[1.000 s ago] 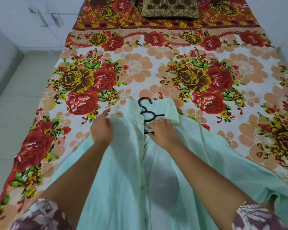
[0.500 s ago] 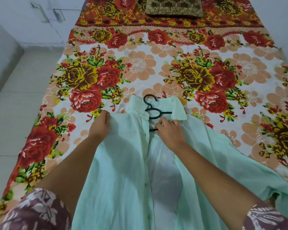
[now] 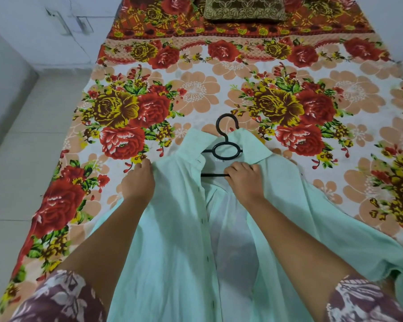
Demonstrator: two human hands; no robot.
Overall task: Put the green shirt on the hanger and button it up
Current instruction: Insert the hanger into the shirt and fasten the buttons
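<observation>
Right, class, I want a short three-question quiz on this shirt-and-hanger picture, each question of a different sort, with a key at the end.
1. True or false: the green shirt is already buttoned all the way down its front.
2. Multiple choice: what is the right hand gripping? A. the collar tip B. the lower bar of the black hanger C. the brown cushion
3. Fill in: the left hand holds the shirt at its left ____.

Key
1. False: the front lies open, with the two edges apart.
2. B.
3. Shoulder, at the edge that lies over the floral bedsheet.
</observation>
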